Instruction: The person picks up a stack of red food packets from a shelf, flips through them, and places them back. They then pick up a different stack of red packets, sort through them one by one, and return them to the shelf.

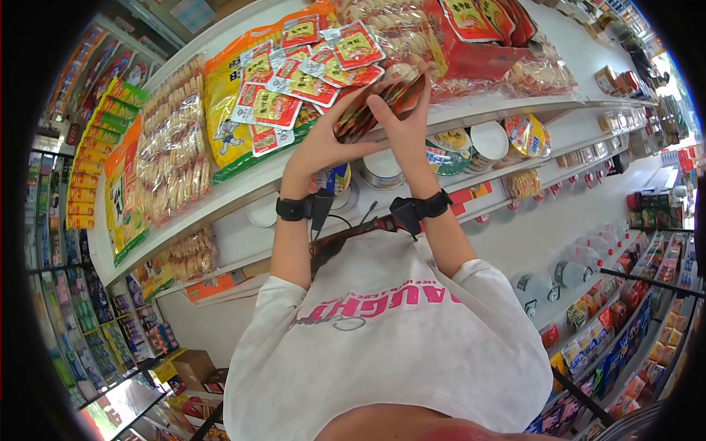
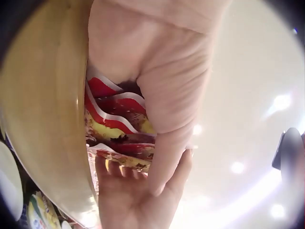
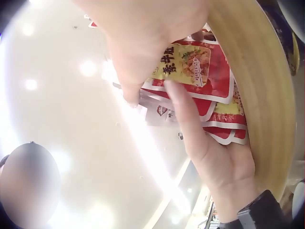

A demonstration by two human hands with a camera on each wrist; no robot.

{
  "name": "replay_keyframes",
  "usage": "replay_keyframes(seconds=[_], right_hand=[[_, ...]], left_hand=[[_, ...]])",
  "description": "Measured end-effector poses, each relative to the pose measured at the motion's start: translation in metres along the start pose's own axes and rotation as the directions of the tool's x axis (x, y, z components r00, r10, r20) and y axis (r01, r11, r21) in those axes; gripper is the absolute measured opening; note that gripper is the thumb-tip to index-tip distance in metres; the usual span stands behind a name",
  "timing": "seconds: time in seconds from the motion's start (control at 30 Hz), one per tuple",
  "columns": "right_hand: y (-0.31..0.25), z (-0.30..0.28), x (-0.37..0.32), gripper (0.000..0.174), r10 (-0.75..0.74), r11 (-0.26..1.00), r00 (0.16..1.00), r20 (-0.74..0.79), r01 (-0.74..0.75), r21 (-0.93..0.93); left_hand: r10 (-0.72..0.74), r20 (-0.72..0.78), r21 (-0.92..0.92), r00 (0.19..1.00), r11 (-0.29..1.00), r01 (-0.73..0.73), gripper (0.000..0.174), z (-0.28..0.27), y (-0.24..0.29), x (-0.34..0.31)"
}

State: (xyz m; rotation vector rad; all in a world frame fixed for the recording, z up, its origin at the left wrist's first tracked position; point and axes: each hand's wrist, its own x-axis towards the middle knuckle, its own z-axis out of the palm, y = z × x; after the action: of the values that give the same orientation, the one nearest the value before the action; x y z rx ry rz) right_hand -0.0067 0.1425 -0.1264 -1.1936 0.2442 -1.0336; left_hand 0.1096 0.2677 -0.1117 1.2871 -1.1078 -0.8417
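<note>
Over the front edge of the upper shelf, both hands hold a bunch of red and yellow snack packets (image 1: 359, 123) between them. My left hand (image 1: 327, 143) grips the bunch from the left. From the other side my right hand (image 1: 406, 136) holds it, thumb across the front. The right wrist view shows a packet's printed face (image 3: 214, 67) beside the left thumb (image 3: 183, 112), while the left wrist view shows overlapping wavy packet edges (image 2: 116, 112). Just left of the hands, a pile of similar loose packets (image 1: 301, 81) lies on a large yellow bag (image 1: 220, 81).
A red display box (image 1: 478, 71) of packets stands right of the hands. Clear-wrapped bundles of stick-like snacks (image 1: 173, 147) lie at the left. Under the shelf edge (image 1: 243, 192) sit tubs (image 1: 489, 140) on a lower shelf. Large water bottles (image 1: 572, 273) stand on the right.
</note>
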Motion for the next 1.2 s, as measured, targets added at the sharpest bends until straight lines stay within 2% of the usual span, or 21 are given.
replay_keyframes(seconds=[0.03, 0.07, 0.17, 0.3, 0.37, 0.43, 0.53, 0.63, 0.73, 0.77, 0.8, 0.83, 0.87, 0.9, 0.93, 0.97, 1.0, 1.07, 1.13, 1.2], right_hand=[[0.002, 0.0, 0.0, 0.11, -0.02, 1.0, 0.999, -0.026, 0.02, -0.004], [0.004, -0.001, -0.001, 0.111, -0.036, 0.999, 0.999, -0.035, 0.036, -0.006], [-0.008, 0.002, -0.005, 0.111, 0.006, 0.999, 0.999, -0.036, -0.004, 0.041], [-0.003, -0.001, -0.007, 0.108, -0.011, 0.999, 1.0, -0.015, 0.012, 0.052], [0.006, -0.006, -0.006, 0.102, -0.036, 0.998, 0.999, -0.033, 0.038, 0.052], [0.009, -0.004, -0.005, 0.095, -0.011, 0.992, 0.997, -0.082, 0.021, 0.126], [0.006, -0.008, -0.001, 0.081, 0.03, 0.996, 0.999, -0.029, -0.027, 0.08], [0.003, -0.004, -0.003, 0.072, -0.012, 0.999, 0.998, -0.064, 0.015, 0.047], [0.016, -0.01, -0.004, 0.07, 0.055, 0.997, 0.998, -0.01, -0.054, 0.048], [0.018, -0.01, -0.007, 0.078, 0.084, 0.996, 0.996, -0.007, -0.084, -0.016], [0.029, -0.015, -0.008, 0.091, 0.11, 0.987, 0.994, 0.011, -0.108, -0.118], [0.033, -0.016, -0.008, 0.111, 0.034, 0.989, 0.998, 0.06, -0.025, -0.148], [0.049, -0.018, -0.01, 0.122, -0.049, 0.987, 0.996, 0.075, 0.06, -0.147], [0.035, -0.015, -0.011, 0.128, -0.074, 0.965, 0.994, 0.083, 0.092, -0.246], [0.034, -0.012, -0.013, 0.126, -0.09, 0.948, 0.993, 0.074, 0.108, -0.298], [0.027, -0.014, -0.013, 0.125, -0.083, 0.955, 0.992, 0.096, 0.107, -0.277], [0.019, -0.011, -0.012, 0.124, -0.071, 0.964, 0.99, 0.12, 0.099, -0.245], [0.011, 0.002, -0.014, 0.122, -0.049, 0.983, 0.988, 0.147, 0.074, -0.169], [0.002, 0.012, -0.017, 0.119, -0.04, 0.994, 0.989, 0.14, 0.054, -0.099], [-0.005, 0.023, -0.02, 0.12, 0.009, 0.998, 0.991, 0.137, 0.001, -0.07]], left_hand=[[-0.037, 0.006, -0.034, 0.999, 0.999, 0.037, 0.09, 0.0, 0.001, 0.001], [-0.034, -0.043, 0.027, 0.998, 0.999, 0.035, 0.087, 0.001, 0.003, 0.001], [-0.112, -0.088, 0.039, 0.99, 0.993, 0.115, 0.084, -0.001, -0.006, 0.001], [-0.072, -0.08, 0.067, 0.994, 0.995, 0.078, 0.076, -0.001, -0.003, -0.002], [-0.147, -0.203, 0.085, 0.968, 0.982, 0.167, 0.064, 0.001, -0.009, -0.003], [-0.282, -0.347, 0.005, 0.894, 0.953, 0.303, 0.063, -0.002, -0.018, 0.0], [-0.195, -0.414, -0.038, 0.889, 0.98, 0.197, 0.068, 0.003, -0.018, 0.0], [-0.176, -0.453, -0.16, 0.874, 0.98, 0.115, 0.069, 0.003, -0.021, 0.003], [-0.135, -0.438, -0.057, 0.889, 0.991, 0.123, 0.069, 0.0, -0.021, -0.001], [-0.285, -0.4, -0.026, 0.871, 0.954, 0.3, 0.067, 0.0, -0.009, -0.01], [-0.14, -0.341, 0.002, 0.929, 0.989, 0.15, 0.064, -0.007, -0.022, -0.008], [-0.157, -0.358, -0.123, 0.92, 0.985, 0.12, 0.062, -0.001, -0.022, -0.009], [-0.17, -0.377, -0.18, 0.91, 0.978, 0.107, 0.062, 0.0, -0.033, -0.012], [-0.143, -0.288, -0.044, 0.947, 0.99, 0.136, 0.06, 0.0, -0.022, -0.014], [-0.083, -0.282, 0.023, 0.956, 0.995, 0.093, 0.057, -0.007, -0.043, -0.015], [-0.072, -0.274, 0.0, 0.959, 0.997, 0.075, 0.055, -0.005, -0.044, -0.014], [0.015, -0.25, 0.064, 0.968, 0.998, 0.001, 0.054, -0.009, -0.057, -0.013], [0.09, -0.241, 0.168, 0.966, 0.984, -0.049, 0.054, -0.02, -0.071, -0.017], [0.077, -0.265, 0.237, 0.961, 0.971, -0.013, 0.055, -0.024, -0.071, -0.021], [-0.165, -0.29, 0.147, 0.943, 0.966, 0.214, 0.057, -0.03, -0.063, -0.024]])
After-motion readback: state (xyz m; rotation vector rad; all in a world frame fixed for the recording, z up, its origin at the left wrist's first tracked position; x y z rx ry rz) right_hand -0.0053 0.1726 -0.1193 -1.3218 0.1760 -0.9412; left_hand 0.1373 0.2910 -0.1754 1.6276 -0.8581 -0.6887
